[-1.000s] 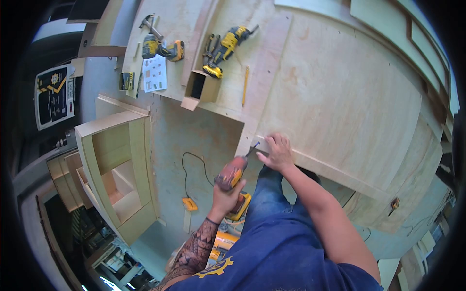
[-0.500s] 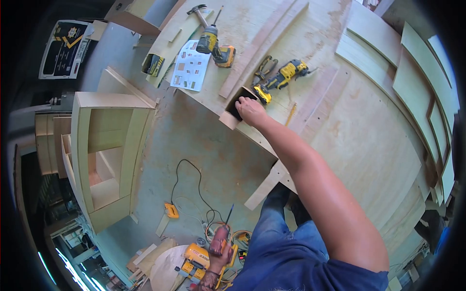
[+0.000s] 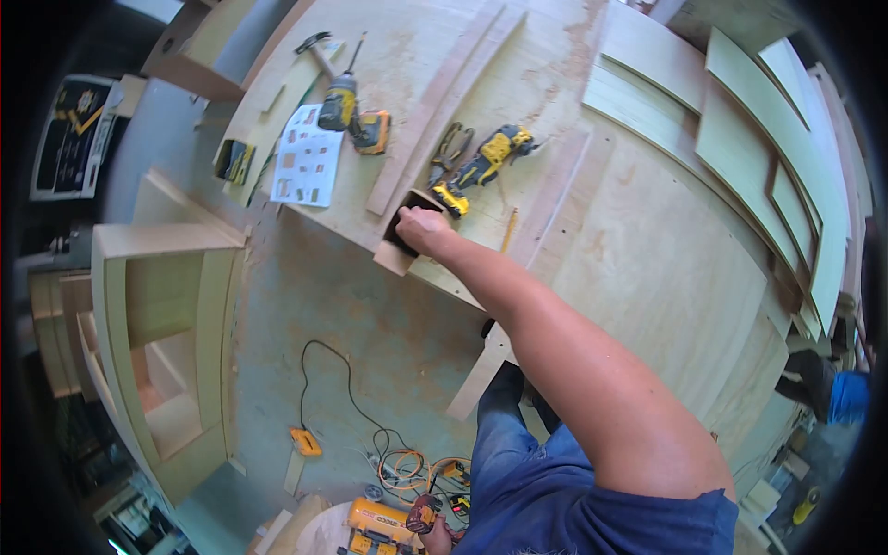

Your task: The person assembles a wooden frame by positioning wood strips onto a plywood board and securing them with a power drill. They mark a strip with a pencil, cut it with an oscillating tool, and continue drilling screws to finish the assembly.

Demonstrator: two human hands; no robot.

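My right hand [image 3: 421, 230] reaches into a small open wooden box [image 3: 392, 259] with a dark inside, at the workbench's edge. Its fingers are curled together, and what they pinch is hidden. Just beyond the box lie a yellow-black cordless tool [image 3: 495, 157] and pliers [image 3: 451, 148]. Low in the view, my left hand [image 3: 438, 538] is wrapped round a red drill [image 3: 424, 514], partly cut off by the frame edge.
The workbench [image 3: 647, 231] carries a yellow drill [image 3: 339, 104], a hammer [image 3: 315, 46], a printed sheet [image 3: 308, 159], a pencil [image 3: 510, 228] and stacked panels [image 3: 758, 139]. A wooden cabinet [image 3: 166, 314] stands left. On the floor are an orange tool [image 3: 305, 442], cables and a yellow compressor [image 3: 379, 518].
The whole view has shifted, so the bench and cabinet appear further left. My right hand stays at the box. My left hand and the red drill are lower in the view.
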